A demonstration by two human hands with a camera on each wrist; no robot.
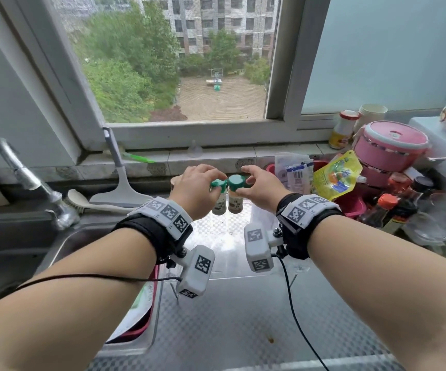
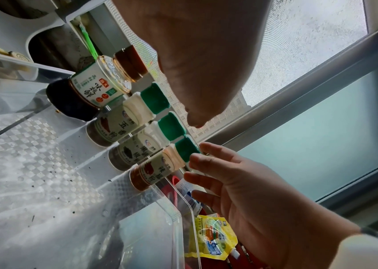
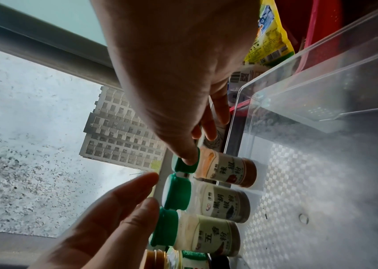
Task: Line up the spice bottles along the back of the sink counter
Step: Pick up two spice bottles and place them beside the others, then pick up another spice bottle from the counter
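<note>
Three green-capped spice bottles stand side by side at the back of the foil-covered counter [image 1: 216,317]: five-spice [image 2: 112,127], black pepper [image 2: 130,154] and chili powder [image 2: 151,171]. In the head view only the pepper bottle [image 1: 218,203] and the chili bottle [image 1: 235,203] show. My right hand [image 1: 259,183] pinches the chili bottle's cap [image 3: 184,163], thumb pressed on it. My left hand [image 1: 197,186] hovers with straight fingers [image 3: 119,200] by the caps of the other two. A larger dark-lidded jar [image 2: 86,91] stands left of them.
Sink [image 1: 15,250] and tap [image 1: 29,180] are at the left, with a scraper [image 1: 120,183] and brush leaning behind. A clear plastic tray [image 3: 321,91], yellow pouch [image 1: 337,178], pink lunch box [image 1: 390,145] and sauce bottles [image 1: 393,204] crowd the right. The tiled window sill [image 1: 216,159] runs behind.
</note>
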